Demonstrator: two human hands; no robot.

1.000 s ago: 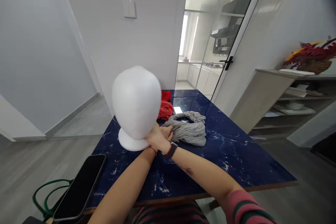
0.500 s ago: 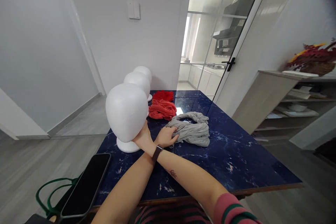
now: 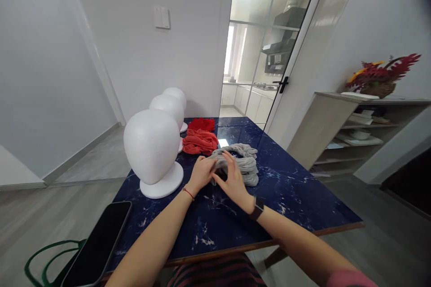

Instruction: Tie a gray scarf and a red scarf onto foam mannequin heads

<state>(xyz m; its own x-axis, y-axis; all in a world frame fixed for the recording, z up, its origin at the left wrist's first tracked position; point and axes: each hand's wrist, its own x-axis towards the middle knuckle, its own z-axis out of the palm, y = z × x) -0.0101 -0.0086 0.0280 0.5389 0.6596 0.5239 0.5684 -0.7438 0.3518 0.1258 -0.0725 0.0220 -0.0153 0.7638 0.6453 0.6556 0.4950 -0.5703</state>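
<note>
Crumpled grey scarf [image 3: 240, 161] bunched in a loop, left hand [image 3: 201, 172] fingers gripping its edge, right hand [image 3: 232, 181] fingers spread on it

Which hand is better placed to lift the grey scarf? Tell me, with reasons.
Probably the right hand: it lies on the grey scarf, reaching toward its middle. The left hand only touches the scarf's near left edge, beside the white foam head.

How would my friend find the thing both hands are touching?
Look at the dark blue marbled table, in front of the three white foam heads. Between the left hand and right hand lies a crumpled grey fabric scarf. It is the only grey cloth; the two beside it are red.
</note>
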